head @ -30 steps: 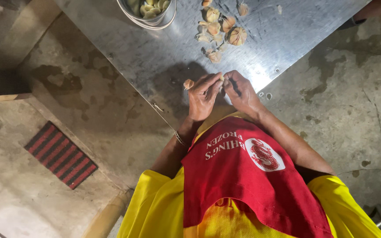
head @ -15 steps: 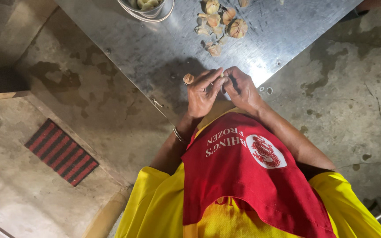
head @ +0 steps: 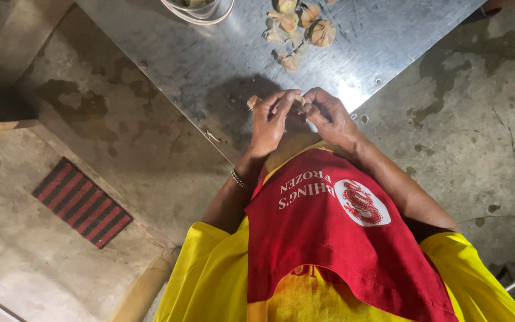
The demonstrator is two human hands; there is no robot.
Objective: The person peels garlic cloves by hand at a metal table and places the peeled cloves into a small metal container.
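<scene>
In the head view, the left hand (head: pixel 269 122) and right hand (head: pixel 328 113) are drawn together above the near edge of the tabletop (head: pixel 222 65), fingertips pinched on a small pale garlic piece (head: pixel 253 102) whose papery tan skin juts out at the left fingers. Farther off on the scuffed, shiny steel lie more garlic bulbs (head: pixel 320 31) with dry, flaky peels, beside a round metal bowl (head: pixel 201 9). A red cloth apron (head: pixel 335 238) over yellow sleeves fills the near side, above a stained concrete floor (head: pixel 478 119).
</scene>
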